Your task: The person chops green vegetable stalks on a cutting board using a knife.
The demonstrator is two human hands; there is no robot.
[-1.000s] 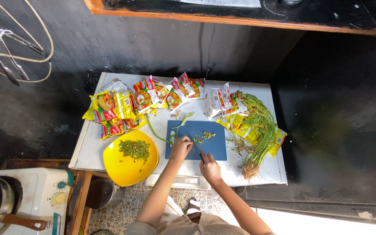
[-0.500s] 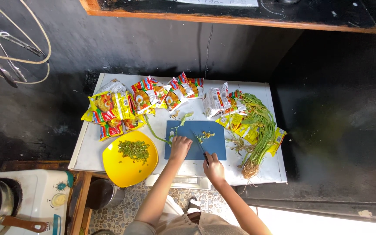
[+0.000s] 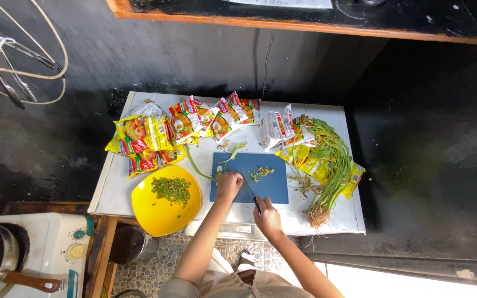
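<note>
Little has shifted: our left hand (image 3: 229, 185) pins stems on the cutting board (image 3: 249, 185), fingers curled; right hand (image 3: 267, 216) grips the knife (image 3: 251, 194), slicing.

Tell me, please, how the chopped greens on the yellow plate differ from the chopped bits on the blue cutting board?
The chopped greens on the yellow plate form a larger, darker green heap; the chopped bits on the blue cutting board are a small, paler, yellowish scatter. The plate's heap lies away from both hands; the board's bits lie close to the knife held in the right hand. Both are finely cut.
</note>
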